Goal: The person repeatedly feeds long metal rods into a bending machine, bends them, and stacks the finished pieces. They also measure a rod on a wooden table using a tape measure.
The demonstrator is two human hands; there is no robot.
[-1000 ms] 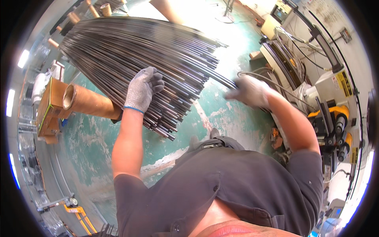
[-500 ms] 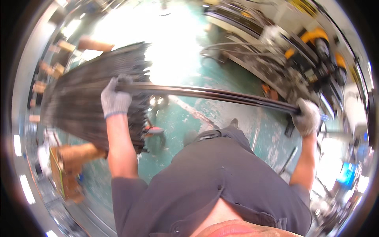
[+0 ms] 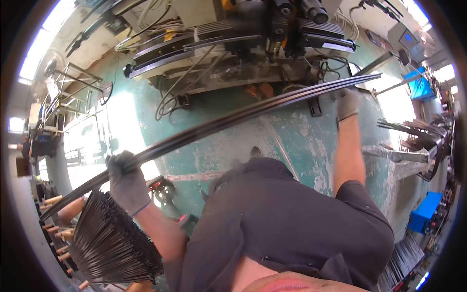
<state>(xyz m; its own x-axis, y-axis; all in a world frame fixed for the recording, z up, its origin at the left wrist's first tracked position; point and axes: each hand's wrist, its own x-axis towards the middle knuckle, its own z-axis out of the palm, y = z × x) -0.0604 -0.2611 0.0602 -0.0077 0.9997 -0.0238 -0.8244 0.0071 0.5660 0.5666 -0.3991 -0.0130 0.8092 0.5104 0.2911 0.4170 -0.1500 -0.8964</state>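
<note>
— So, where are your hands on that load?

— Your left hand [image 3: 127, 179], in a grey glove, has its grip curled tight around a small bundle of long dark steel rods [image 3: 233, 120] near their lower left end. Your right hand [image 3: 348, 103], gloved the same, is up at the far end with its grip pressed shut on the same rods, your arm stretched out straight.

— And how do the rods lie?

— You hold them slanting across the view, low at your left and high at your right, clear of the green floor [image 3: 301, 141], bowing a little between your two hands.

— What's around you?

— Below your left hand you have a big stack of similar rods [image 3: 114, 241] fanned out on a rack with wooden pegs [image 3: 58, 228]. Ahead of you, past the rods you hold, stands a machine [image 3: 253, 39] with black rollers and loose cables. At your right, more metal bars [image 3: 413, 134] stick out near a blue box [image 3: 425, 211].
</note>
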